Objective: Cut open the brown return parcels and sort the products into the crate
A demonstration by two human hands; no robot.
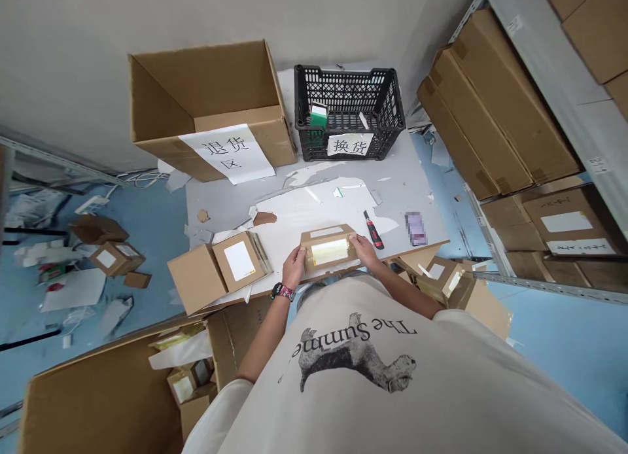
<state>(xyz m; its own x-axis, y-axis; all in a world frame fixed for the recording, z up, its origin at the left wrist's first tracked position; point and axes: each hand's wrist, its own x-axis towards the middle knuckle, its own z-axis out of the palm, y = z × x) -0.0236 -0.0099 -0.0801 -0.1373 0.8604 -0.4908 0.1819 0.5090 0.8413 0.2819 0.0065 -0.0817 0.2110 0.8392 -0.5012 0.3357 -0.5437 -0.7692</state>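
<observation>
A small brown cardboard box point(329, 250) with a pale label under shiny tape lies at the table's front edge, held from both sides. My left hand point(293, 267) grips its left end, with a watch on the wrist. Around the right end my right hand point(363, 249) is closed. To the right of the box lies a red and black utility knife point(373, 230). An opened box with a white label point(239, 261) stands left of my left hand, beside a plain cardboard piece point(197, 279).
A large open carton point(210, 94) with a paper sign and a black crate point(350, 114) stand at the table's back. Paper scraps point(314, 202) litter the tabletop. Shelves of cartons point(500, 101) rise at the right. A big carton point(103, 395) holding small boxes is at lower left.
</observation>
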